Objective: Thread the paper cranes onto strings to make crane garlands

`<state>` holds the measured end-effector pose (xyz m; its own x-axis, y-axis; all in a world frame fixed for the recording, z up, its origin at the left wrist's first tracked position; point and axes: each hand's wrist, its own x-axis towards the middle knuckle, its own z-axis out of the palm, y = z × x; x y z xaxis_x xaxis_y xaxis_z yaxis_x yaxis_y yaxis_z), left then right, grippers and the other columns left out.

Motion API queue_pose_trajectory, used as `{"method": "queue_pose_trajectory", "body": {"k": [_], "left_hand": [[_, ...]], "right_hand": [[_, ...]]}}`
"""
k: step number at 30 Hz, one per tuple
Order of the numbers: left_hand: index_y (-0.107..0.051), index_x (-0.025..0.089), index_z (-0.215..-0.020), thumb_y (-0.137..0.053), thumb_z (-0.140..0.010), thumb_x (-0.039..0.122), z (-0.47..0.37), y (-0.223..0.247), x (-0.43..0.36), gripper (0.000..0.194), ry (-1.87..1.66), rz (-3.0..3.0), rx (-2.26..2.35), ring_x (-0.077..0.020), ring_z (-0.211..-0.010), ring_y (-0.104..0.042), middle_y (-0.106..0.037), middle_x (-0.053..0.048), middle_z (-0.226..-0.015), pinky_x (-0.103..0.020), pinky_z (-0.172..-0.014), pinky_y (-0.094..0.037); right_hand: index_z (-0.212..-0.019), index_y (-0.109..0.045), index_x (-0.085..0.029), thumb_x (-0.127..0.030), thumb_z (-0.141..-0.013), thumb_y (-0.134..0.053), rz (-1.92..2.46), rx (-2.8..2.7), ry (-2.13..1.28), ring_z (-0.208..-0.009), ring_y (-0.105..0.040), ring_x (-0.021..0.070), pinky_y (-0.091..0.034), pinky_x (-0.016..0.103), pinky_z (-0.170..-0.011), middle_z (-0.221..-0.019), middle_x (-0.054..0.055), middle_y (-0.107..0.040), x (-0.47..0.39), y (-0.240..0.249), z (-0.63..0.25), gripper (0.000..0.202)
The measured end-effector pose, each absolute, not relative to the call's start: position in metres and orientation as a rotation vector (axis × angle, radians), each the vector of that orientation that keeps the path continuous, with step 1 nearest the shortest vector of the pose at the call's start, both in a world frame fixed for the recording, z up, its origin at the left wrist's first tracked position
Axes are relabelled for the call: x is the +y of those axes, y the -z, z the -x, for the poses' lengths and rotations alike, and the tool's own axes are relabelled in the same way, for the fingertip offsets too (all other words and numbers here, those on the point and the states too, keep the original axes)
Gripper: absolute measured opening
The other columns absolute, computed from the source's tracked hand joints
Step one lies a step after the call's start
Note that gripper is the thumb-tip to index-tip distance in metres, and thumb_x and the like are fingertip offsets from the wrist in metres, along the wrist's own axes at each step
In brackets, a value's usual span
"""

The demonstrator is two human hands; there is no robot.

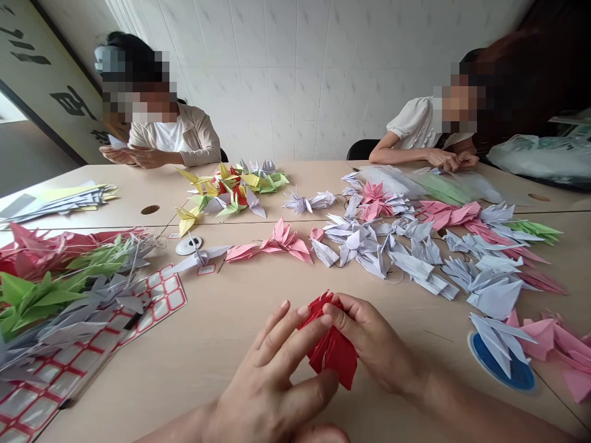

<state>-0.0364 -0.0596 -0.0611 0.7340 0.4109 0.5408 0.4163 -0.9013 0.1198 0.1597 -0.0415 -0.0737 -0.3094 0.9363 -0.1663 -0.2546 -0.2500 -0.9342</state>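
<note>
A bundle of folded red paper point(339, 357) is held over the near middle of the table, with a pale string showing on its front. My right hand point(376, 335) grips its upper right side between thumb and fingers. Around its left side is my left hand point(286, 363), fingers spread and fingertips touching the red paper. Beyond my hands lies a pink folded paper piece point(284, 241), and to its right a long heap of white folded paper pieces point(360, 246).
Green folded pieces point(39, 295) and red-lined label sheets point(159, 298) lie at left. A blue round disc point(501, 363) is near right. Yellow folded pieces point(188, 216) and stacked paper sheets point(60, 202) lie farther back. Two people point(173, 135) point(410, 132) sit across the table point(221, 314).
</note>
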Motion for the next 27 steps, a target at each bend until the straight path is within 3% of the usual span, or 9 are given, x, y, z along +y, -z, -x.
{"method": "queue_pose_trajectory", "body": {"k": [3, 5, 7, 10, 12, 15, 20, 24, 27], "left_hand": [[-0.058, 0.026, -0.117, -0.058, -0.085, 0.049, 0.036, 0.059, -0.060, 0.039, 0.958, 3.094, -0.913, -0.0319, -0.142, -0.021, -0.036, -0.013, -0.148, -0.049, -0.113, -0.027], [-0.043, 0.028, -0.130, -0.057, -0.088, 0.045, 0.034, 0.061, -0.057, 0.048, 1.206, 3.170, -1.271, -0.0303, -0.140, -0.027, -0.032, -0.013, -0.149, -0.047, -0.110, -0.033], [-0.031, 0.030, -0.136, -0.056, -0.089, 0.042, 0.030, 0.066, -0.053, 0.055, 1.502, 3.194, -1.688, -0.0270, -0.133, -0.040, -0.039, -0.013, -0.143, -0.044, -0.106, -0.039], [-0.030, 0.028, -0.134, -0.060, -0.087, 0.040, 0.023, 0.072, -0.046, 0.057, 1.718, 3.366, -2.135, -0.0214, -0.101, -0.061, -0.060, -0.008, -0.110, -0.040, -0.091, -0.049], [-0.032, 0.026, -0.132, -0.065, -0.084, 0.037, 0.021, 0.074, -0.045, 0.059, 1.749, 3.480, -2.300, -0.0181, -0.082, -0.063, -0.062, -0.003, -0.090, -0.036, -0.079, -0.052], [-0.033, 0.027, -0.130, -0.066, -0.083, 0.032, 0.020, 0.070, -0.051, 0.058, 1.818, 3.476, -2.339, -0.0155, -0.073, -0.060, -0.060, 0.000, -0.082, -0.031, -0.070, -0.050], [-0.034, 0.031, -0.128, -0.059, -0.088, 0.026, 0.022, 0.062, -0.063, 0.047, 1.785, 3.597, -1.899, -0.0136, -0.074, -0.059, -0.063, -0.001, -0.088, -0.029, -0.070, -0.049], [-0.028, 0.029, -0.135, -0.061, -0.087, 0.034, 0.020, 0.066, -0.058, 0.058, 1.792, 3.516, -2.093, -0.0152, -0.075, -0.061, -0.063, -0.001, -0.085, -0.031, -0.072, -0.049], [-0.026, 0.026, -0.137, -0.053, -0.091, 0.039, 0.019, 0.073, -0.050, 0.055, 1.695, 3.496, -2.226, -0.0187, -0.082, -0.065, -0.065, -0.006, -0.093, -0.035, -0.075, -0.052]], "right_hand": [[-0.088, -0.061, -0.016, -0.047, -0.090, -0.056, 1.033, -1.150, -1.623, -0.067, -0.054, 0.0111, -0.044, 0.022, -0.061, -0.074, -0.001, -0.061, -0.042, 0.074, -0.161, 0.031], [-0.088, -0.061, -0.017, -0.047, -0.090, -0.054, 1.092, -1.237, -1.546, -0.066, -0.055, 0.0124, -0.045, 0.024, -0.061, -0.075, -0.001, -0.061, -0.042, 0.075, -0.161, 0.031], [-0.088, -0.061, -0.018, -0.046, -0.091, -0.053, 1.141, -1.366, -1.447, -0.070, -0.057, 0.0148, -0.046, 0.026, -0.064, -0.077, 0.001, -0.063, -0.043, 0.076, -0.162, 0.030], [-0.085, -0.062, -0.019, -0.045, -0.091, -0.053, 1.189, -1.554, -1.310, -0.072, -0.056, 0.0165, -0.045, 0.027, -0.067, -0.079, 0.003, -0.064, -0.044, 0.077, -0.162, 0.029], [-0.085, -0.062, -0.019, -0.045, -0.091, -0.054, 1.175, -1.564, -1.338, -0.072, -0.057, 0.0169, -0.045, 0.027, -0.067, -0.078, 0.003, -0.064, -0.045, 0.078, -0.161, 0.028], [-0.085, -0.061, -0.018, -0.047, -0.088, -0.057, 1.072, -1.371, -1.607, -0.071, -0.058, 0.0166, -0.046, 0.028, -0.066, -0.078, 0.003, -0.064, -0.048, 0.075, -0.159, 0.030], [-0.091, -0.061, -0.016, -0.049, -0.086, -0.060, 0.760, -1.067, -2.068, -0.072, -0.061, 0.0166, -0.047, 0.031, -0.071, -0.080, 0.004, -0.064, -0.051, 0.066, -0.157, 0.034], [-0.082, -0.059, -0.016, -0.048, -0.086, -0.059, 0.993, -1.374, -1.719, -0.066, -0.055, 0.0140, -0.044, 0.027, -0.064, -0.075, 0.001, -0.061, -0.044, 0.070, -0.162, 0.033], [-0.077, -0.057, -0.018, -0.047, -0.090, -0.055, 1.183, -1.607, -1.426, -0.064, -0.053, 0.0142, -0.042, 0.026, -0.060, -0.071, 0.000, -0.059, -0.035, 0.079, -0.167, 0.032]]}}
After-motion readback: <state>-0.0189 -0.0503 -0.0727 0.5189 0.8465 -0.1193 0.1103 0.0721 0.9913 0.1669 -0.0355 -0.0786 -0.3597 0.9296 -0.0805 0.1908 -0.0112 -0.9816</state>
